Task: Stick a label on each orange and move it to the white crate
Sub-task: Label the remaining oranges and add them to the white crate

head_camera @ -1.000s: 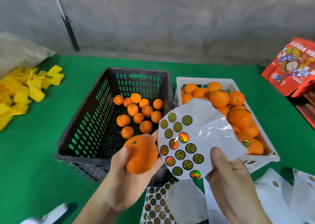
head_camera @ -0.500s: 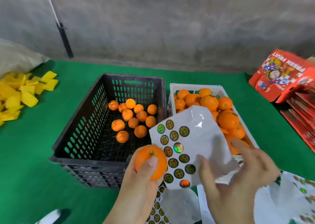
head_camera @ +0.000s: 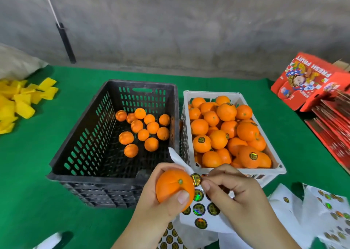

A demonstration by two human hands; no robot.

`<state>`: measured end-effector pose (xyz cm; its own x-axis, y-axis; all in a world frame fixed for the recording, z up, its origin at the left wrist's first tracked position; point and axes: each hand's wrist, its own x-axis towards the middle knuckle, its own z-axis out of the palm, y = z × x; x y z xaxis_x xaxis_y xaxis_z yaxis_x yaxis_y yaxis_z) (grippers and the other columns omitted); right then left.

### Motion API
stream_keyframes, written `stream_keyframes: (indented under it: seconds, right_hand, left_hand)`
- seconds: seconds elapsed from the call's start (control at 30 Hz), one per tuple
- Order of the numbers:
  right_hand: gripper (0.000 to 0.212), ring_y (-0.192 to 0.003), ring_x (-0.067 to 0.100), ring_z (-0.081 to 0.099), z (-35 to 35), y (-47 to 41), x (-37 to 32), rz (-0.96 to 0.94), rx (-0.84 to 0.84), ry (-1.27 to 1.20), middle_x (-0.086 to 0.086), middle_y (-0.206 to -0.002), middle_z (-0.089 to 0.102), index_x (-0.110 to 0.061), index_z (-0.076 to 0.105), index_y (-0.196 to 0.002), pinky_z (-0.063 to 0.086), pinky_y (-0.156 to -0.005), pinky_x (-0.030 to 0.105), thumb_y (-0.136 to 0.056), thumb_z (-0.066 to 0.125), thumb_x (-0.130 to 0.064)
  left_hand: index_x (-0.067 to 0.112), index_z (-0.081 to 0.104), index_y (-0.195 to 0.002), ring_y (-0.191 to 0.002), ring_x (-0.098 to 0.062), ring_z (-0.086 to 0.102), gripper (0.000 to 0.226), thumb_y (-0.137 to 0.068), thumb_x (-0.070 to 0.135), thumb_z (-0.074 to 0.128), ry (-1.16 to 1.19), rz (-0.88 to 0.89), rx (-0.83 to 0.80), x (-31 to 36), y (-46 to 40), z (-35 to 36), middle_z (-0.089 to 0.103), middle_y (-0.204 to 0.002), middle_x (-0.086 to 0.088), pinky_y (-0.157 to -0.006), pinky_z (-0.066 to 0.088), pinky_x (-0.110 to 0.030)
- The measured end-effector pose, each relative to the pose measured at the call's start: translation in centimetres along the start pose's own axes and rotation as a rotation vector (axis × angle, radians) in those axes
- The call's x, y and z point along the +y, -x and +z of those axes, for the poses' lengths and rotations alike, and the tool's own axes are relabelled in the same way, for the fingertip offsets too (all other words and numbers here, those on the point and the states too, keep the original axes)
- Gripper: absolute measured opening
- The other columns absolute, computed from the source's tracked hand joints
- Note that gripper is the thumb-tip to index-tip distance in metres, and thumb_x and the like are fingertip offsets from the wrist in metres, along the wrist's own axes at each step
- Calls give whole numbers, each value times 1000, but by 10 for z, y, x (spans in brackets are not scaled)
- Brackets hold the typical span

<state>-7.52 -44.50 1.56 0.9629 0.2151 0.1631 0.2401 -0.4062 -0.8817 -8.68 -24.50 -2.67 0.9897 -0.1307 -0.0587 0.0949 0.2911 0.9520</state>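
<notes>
Our left hand grips an orange, thumb on top, in front of the black crate. Our right hand pinches a round label on the sticker sheet beside that orange. The white crate, heaped with oranges, sits just behind on the green surface.

A fruit-packing room; bare concrete wall; crates of oranges on a green tabletop; red "FRESH FRUIT" cartons.

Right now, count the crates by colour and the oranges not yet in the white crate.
Black crate: 1
White crate: 1
Loose oranges in the black one: 12
Held orange in the left hand: 1
Total: 15
</notes>
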Motion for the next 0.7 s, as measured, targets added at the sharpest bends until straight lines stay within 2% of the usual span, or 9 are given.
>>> stream_keyframes:
  seconds: [0.07,0.2,0.27,0.33,0.43,0.53,0.57,0.63,0.7]
  right_hand:
    - [14,-75,14,64,-4,-1,-1,39,-35,-111,0,-85,69,-26,82,-78,48,-70,20,-90,75,-23]
    - [26,-73,10,65,-14,-3,2,223,-27,-346,10,-82,74,-23,85,-88,50,-73,26,-80,75,-45]
    - [34,-77,7,67,-17,-1,3,171,-96,-330,3,-85,75,-27,84,-95,52,-73,20,-80,81,-57]
    - [49,-77,9,65,-16,2,1,143,-101,-315,1,-83,73,-28,82,-98,52,-71,20,-71,83,-69]
    - [22,-70,4,61,-14,0,-2,89,-19,-283,0,-76,72,-30,81,-86,50,-66,17,-83,79,-52]
    - [13,-70,4,65,-17,0,-2,63,3,-244,3,-77,75,-32,81,-81,52,-67,16,-85,74,-42]
    - [12,-70,4,65,-17,0,-3,59,-12,-263,3,-78,75,-32,81,-84,52,-67,17,-88,80,-44]
    - [20,-73,7,64,-13,3,-5,51,-13,-308,2,-81,72,-34,80,-93,52,-67,19,-79,83,-47]
    - [30,-76,9,64,-11,5,-3,-13,32,-224,-2,-83,68,-38,77,-101,51,-70,19,-76,83,-52]
  left_hand:
    - [19,62,-126,-105,-33,67,79,-66,61,92,-15,4,-37,3,0,-1,67,-115,-11,-89,56,-50]
    - [10,54,-133,-102,-47,61,84,-72,55,91,-11,8,-132,7,0,-4,61,-116,-24,-87,52,-59]
    - [12,54,-133,-99,-38,63,82,-73,55,89,-29,3,-156,9,0,-3,62,-113,-20,-83,52,-49]
    - [14,56,-131,-97,-27,64,78,-73,56,89,-35,10,-170,11,0,0,64,-111,-13,-82,52,-38]
    - [17,59,-128,-98,-26,65,75,-72,57,89,-17,26,-168,10,0,2,66,-110,-11,-82,54,-38]
    - [18,59,-126,-98,-32,65,78,-68,58,91,17,39,-149,9,1,3,65,-110,-16,-81,54,-45]
    - [17,59,-126,-97,-32,65,77,-69,58,91,28,39,-148,10,1,4,65,-109,-16,-81,54,-44]
    - [16,58,-127,-93,-24,65,76,-71,56,90,14,40,-159,12,2,5,65,-106,-10,-78,53,-37]
    - [15,57,-128,-89,-16,64,74,-74,53,89,-35,51,-173,15,4,7,65,-102,-3,-75,52,-28]
